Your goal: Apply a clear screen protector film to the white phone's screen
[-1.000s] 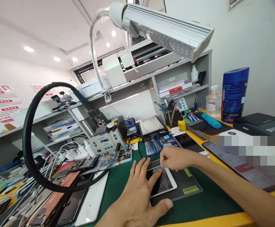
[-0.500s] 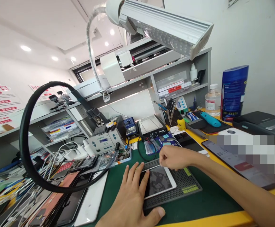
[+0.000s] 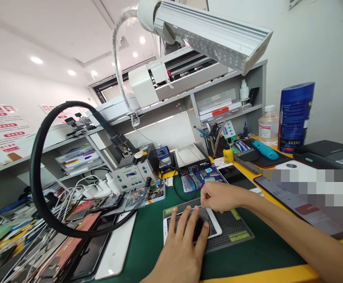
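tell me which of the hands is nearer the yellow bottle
The right. The right hand is curled at the tablet's far edge, on the near side of the yellow bottle; the left hand lies spread over the screen, farther back.

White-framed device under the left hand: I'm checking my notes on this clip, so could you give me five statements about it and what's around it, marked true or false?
1. The left hand lies with its fingers apart over the white-framed device. True.
2. The right hand is flat, with its fingers spread. False: its fingers are curled in.
3. Part of the grey perforated mat shows beyond the white-framed device's edges. True.
4. In the picture, the yellow bottle stands to the right of the blue cylinder. False: it stands to the left.
5. The long lamp head is higher in the picture than both hands. True.
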Tool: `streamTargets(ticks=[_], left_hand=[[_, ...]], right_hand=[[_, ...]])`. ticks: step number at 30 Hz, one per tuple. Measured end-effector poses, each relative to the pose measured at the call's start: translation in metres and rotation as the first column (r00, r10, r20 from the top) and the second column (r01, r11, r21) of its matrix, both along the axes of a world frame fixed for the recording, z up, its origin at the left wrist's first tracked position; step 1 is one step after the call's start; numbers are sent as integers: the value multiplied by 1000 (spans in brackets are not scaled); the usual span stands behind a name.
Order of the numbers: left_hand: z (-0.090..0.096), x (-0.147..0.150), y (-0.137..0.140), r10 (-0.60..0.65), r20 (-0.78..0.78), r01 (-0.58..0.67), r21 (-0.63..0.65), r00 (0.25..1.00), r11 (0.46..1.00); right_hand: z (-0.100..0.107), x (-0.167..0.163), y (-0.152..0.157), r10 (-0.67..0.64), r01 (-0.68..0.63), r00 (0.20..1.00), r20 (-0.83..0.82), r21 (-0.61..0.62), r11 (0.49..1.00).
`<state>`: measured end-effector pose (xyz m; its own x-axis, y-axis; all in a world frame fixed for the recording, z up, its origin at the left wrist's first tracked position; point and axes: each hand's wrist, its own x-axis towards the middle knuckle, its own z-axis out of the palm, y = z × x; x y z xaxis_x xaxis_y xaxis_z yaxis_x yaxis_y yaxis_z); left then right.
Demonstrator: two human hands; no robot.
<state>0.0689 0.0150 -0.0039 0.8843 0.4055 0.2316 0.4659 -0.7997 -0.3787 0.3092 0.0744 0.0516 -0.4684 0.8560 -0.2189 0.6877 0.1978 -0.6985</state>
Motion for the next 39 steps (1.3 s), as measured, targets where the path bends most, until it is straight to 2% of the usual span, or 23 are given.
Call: streamTargets(ticks=[4, 10, 12, 16, 19, 25, 29, 39], left_hand=[[1, -11, -6, -17, -2, 17, 95, 1000, 995], [1, -10, -9, -1, -20, 4, 119, 1000, 993], [0, -5, -7, -12, -13, 13, 93, 1000, 996], [1, 8, -4, -32, 10, 33, -42, 999, 999], [3, 15, -3, -36, 7, 36, -80, 999, 996], [2, 3, -2, -6, -10, 6, 22, 1000, 1000], [1, -6, -2, 15, -20, -15, 30, 1000, 999], [-4, 20, -7, -45, 55, 44, 18, 997, 999]], right_hand=[[0, 0, 0, 7, -7, 1000, -1, -5, 1000], [-2, 1, 1, 17, -17, 1000, -5, -6, 1000], [-1, 1, 1, 21, -21, 1000, -5, -5, 1000], [0, 1, 0, 33, -33, 999, -8, 3, 999], [1, 1, -1, 27, -27, 1000, -6, 11, 1000], [-1, 1, 0, 10, -10, 1000, -7, 5, 1000], [-4, 2, 2, 9, -9, 1000, -19, 4, 1000], [-3, 1, 1, 20, -20, 1000, -13, 11, 1000]])
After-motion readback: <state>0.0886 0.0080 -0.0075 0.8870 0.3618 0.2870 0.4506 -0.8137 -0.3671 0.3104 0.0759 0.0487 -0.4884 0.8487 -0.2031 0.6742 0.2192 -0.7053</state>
